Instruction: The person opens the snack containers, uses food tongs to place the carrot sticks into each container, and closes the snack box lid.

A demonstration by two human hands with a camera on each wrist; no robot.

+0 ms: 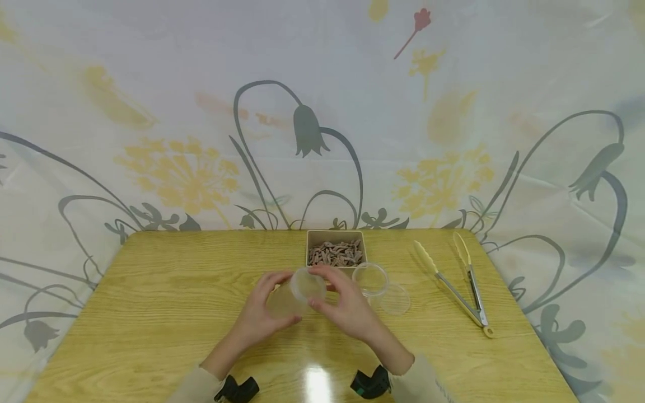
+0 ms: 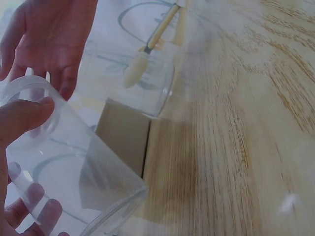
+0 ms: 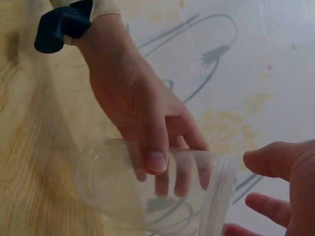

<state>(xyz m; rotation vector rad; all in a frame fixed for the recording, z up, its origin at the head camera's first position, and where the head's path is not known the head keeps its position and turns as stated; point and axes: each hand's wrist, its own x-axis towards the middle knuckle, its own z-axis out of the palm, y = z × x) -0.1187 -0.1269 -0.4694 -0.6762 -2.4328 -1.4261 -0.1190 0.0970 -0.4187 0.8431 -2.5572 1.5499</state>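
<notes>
A clear plastic jar (image 1: 283, 301) is tilted on its side over the table, its ribbed end facing right. My left hand (image 1: 258, 311) grips it, with thumb and fingers curled round the wall, which shows in the right wrist view as the jar (image 3: 118, 182) under the left thumb. Around the ribbed end, my right hand (image 1: 350, 307) has its fingers spread; in the right wrist view its thumb (image 3: 270, 160) stands apart from the rim. To the right, a second clear jar (image 1: 371, 279) stands upright beside a clear round lid (image 1: 396, 300) lying flat.
Behind the hands sits a rectangular box (image 1: 308, 249) with many brown pieces (image 1: 335, 254) in it. Metal tongs (image 1: 461, 296) with pale tips lie spread at the right. A patterned cloth (image 1: 201, 112) hangs behind the wooden table (image 1: 176, 280).
</notes>
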